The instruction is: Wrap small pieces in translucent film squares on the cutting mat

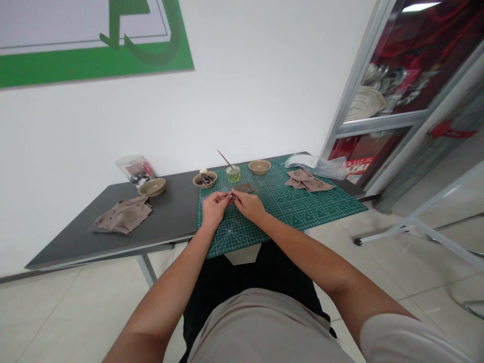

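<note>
My left hand [215,207] and my right hand [248,203] meet over the green cutting mat [295,214], fingertips pinched together. Between them is a small dark piece [233,195], too small to name. Just behind my right hand lies a flat brown piece [245,188]. Beyond my fingers stands a clear glass [233,174] of yellow-green liquid with a thin stick [226,159] leaning in it. To its left, a tan bowl [205,185] holds several dark bits. Another tan bowl [259,167] sits to the right of the glass.
On the grey table [177,206] are a crumpled brown cloth [123,214], a third bowl [152,187] and a clear tub [134,169] tipped at the back left. At the right lie a second brown cloth [308,180] and a plastic bag [328,167]. A white wall stands behind.
</note>
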Tool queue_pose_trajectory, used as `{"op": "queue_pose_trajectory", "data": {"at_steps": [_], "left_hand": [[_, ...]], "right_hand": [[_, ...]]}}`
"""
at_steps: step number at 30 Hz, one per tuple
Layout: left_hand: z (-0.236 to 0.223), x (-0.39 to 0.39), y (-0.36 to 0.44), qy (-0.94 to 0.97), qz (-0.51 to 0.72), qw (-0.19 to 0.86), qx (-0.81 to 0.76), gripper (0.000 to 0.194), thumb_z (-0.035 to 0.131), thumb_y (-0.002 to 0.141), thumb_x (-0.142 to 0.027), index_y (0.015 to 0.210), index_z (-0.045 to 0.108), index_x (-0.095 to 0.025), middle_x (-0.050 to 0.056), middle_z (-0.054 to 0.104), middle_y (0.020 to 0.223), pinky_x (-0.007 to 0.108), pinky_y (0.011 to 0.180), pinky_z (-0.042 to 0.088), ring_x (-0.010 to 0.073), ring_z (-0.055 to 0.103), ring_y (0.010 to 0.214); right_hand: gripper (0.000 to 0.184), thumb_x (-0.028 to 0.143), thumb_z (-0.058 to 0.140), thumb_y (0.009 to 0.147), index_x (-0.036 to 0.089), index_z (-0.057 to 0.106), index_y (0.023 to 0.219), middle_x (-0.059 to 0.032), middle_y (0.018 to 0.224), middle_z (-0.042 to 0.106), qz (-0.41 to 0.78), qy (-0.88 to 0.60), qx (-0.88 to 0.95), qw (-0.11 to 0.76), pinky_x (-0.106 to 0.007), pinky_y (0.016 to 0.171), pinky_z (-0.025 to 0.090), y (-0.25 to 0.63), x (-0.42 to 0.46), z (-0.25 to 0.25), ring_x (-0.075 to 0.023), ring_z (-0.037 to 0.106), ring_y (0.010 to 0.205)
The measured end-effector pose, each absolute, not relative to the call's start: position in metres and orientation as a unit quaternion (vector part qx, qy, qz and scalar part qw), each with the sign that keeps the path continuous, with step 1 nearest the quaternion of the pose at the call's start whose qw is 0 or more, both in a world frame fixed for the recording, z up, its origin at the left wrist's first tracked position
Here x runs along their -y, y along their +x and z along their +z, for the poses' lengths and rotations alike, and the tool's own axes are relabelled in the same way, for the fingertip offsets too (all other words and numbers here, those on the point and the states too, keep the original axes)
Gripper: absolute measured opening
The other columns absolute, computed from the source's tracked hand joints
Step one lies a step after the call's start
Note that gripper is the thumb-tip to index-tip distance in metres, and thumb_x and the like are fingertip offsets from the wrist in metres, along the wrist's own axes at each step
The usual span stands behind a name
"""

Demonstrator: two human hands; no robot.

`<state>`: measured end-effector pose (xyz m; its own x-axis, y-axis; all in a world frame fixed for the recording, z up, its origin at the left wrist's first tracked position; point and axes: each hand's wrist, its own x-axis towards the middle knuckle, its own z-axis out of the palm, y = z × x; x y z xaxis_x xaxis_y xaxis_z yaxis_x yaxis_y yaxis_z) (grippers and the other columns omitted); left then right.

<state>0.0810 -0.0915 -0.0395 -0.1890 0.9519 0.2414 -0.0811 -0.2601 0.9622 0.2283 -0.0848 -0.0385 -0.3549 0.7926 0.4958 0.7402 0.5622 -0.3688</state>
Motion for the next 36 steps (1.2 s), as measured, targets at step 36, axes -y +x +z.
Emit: {"op": "queue_pose_trajectory", "data": {"at_steps": [36], "left_hand": [[-0.037,0.093,0.08,0.524,0.581,0.39,-0.487,0.023,0.077,0.065,-0.033,0.075,0.068,-0.015,0.002,0.071,0.066,0.032,0.067,0.057,0.0177,0.069,0.064]], "right_hand": [[0.046,0.015,0.041,0.095,0.016,0.05,0.14,-0.009,0.138,0.057,0.004,-0.429,0.855,0.293,-0.032,0.097,0.051,0.227,0.085,-0.04,-0.0195,0.061,0.118]]}}
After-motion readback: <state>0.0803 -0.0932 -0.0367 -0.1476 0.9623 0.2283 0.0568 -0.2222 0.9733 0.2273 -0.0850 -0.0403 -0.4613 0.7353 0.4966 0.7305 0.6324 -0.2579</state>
